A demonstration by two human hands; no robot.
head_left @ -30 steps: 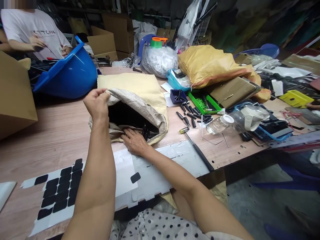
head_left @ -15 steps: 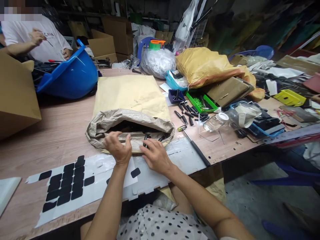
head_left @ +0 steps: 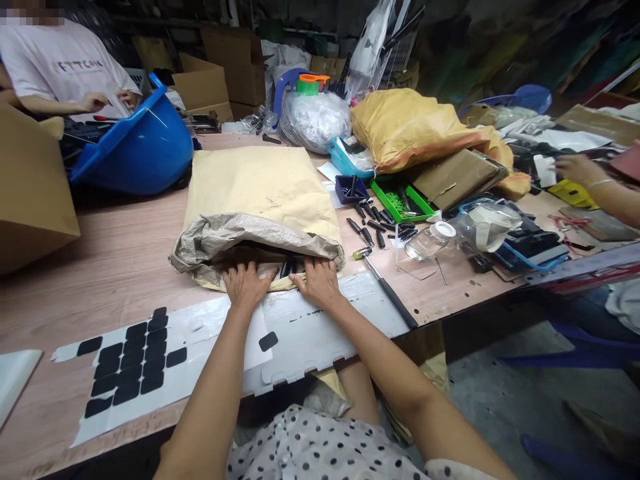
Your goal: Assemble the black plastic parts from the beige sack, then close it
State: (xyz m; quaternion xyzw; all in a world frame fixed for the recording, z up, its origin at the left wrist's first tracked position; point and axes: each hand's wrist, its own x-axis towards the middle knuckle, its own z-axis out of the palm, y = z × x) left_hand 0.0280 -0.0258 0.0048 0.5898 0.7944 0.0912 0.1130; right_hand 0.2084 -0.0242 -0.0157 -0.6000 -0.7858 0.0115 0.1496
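Observation:
A tan woven sack (head_left: 260, 193) lies flat on the wooden table, its rolled-back grey mouth (head_left: 250, 233) facing me. Both my hands rest at that mouth. My left hand (head_left: 246, 284) lies palm down with its fingers spread on the sack's lower lip. My right hand (head_left: 318, 280) lies beside it, fingers stretched into the opening. Several black parts (head_left: 286, 268) show inside the sack between my two hands. A white sheet (head_left: 305, 333) lies under my wrists.
A white sheet with several black pads (head_left: 133, 363) lies at the front left. A blue tub (head_left: 140, 150) and cardboard box (head_left: 30, 187) stand left. Black pins (head_left: 375, 223), a green tray (head_left: 400, 203), a screwdriver (head_left: 385, 287) and a jar (head_left: 433, 243) lie right. Other people's hands show at far left and right.
My left hand let go of the raised sack mouth and came down to its lower lip. The mouth has dropped nearly flat. Both hands now reach into the opening.

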